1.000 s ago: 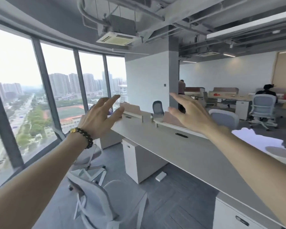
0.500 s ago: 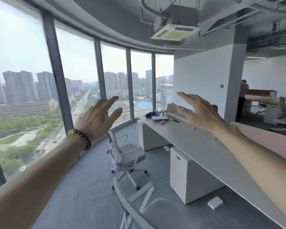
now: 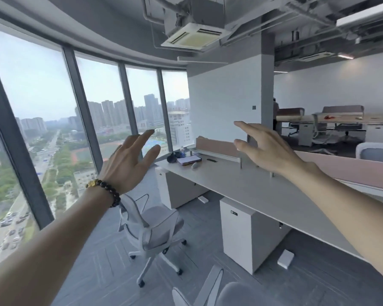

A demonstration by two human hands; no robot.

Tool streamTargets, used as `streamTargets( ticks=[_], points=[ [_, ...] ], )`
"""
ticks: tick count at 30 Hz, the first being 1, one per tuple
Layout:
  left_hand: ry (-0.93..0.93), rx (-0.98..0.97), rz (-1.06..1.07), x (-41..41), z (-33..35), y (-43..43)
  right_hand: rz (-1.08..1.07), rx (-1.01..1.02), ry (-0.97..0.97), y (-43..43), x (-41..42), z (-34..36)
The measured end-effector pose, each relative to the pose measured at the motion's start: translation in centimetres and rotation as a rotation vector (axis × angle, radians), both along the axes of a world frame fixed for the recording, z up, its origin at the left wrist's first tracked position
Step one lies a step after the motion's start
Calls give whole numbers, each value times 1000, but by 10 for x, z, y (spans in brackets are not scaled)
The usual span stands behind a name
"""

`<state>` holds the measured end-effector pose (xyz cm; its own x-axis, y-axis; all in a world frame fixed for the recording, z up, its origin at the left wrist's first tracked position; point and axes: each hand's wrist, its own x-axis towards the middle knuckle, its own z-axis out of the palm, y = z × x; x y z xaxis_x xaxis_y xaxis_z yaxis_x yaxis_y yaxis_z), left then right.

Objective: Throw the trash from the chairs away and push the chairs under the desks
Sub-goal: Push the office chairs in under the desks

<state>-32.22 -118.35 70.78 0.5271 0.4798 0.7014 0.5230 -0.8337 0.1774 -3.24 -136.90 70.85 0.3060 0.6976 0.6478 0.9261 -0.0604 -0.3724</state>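
Note:
Both my arms reach forward at chest height with nothing in them. My left hand (image 3: 129,161), a dark bead bracelet on its wrist, has straight spread fingers. My right hand (image 3: 264,147) is relaxed, fingers slightly bent. Below my left hand a grey mesh office chair (image 3: 152,226) stands pulled out from the long grey desk (image 3: 241,188), its seat showing no trash. A second chair (image 3: 219,292) shows at the bottom edge, close to me. No trash is visible on either seat.
Drawer cabinets (image 3: 243,233) stand under the desk, with a small white box (image 3: 285,258) on the floor. A notebook (image 3: 189,160) and dark items lie at the desk's far end. Floor-to-ceiling windows (image 3: 42,129) curve along the left. More desks and chairs (image 3: 332,129) fill the back right.
My view has swung: from right to left over the first half second, then slightly back right. The pulled-out chair is now nearer the centre. Both hands stay raised and open.

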Motion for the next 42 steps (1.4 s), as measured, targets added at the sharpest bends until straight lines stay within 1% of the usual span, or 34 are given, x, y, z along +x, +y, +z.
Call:
streamTargets(
  ticks=[6, 9, 12, 16, 21, 24, 30, 36, 39, 42],
  points=[
    [21, -53, -136, 43, -39, 77, -154, -49, -1, 34, 9, -20],
    [26, -100, -226, 69, -59, 104, -212, -24, -15, 44, 21, -32],
    [76, -129, -301, 101, -68, 128, -299, -20, 25, 49, 37, -41],
    [59, -137, -428, 134, -77, 147, -422, -44, 50, 43, 44, -54],
    [115, -181, -535, 155, -99, 144, -553, -68, 53, 11, 31, -68],
    [130, -181, -590, 154, -113, 131, -619, -65, 71, -11, 7, -82],
    [222, -229, -733, 119, -153, 90, -716, -75, 188, -47, -71, -133],
    [312, -303, -802, 68, -232, 63, -819, -148, 221, -73, -145, -211],
    [365, -345, -792, 48, -283, 55, -808, -173, 301, -83, -169, -257],
    [453, -405, -791, 31, -346, 48, -830, -245, 372, -89, -184, -315]
  ],
)
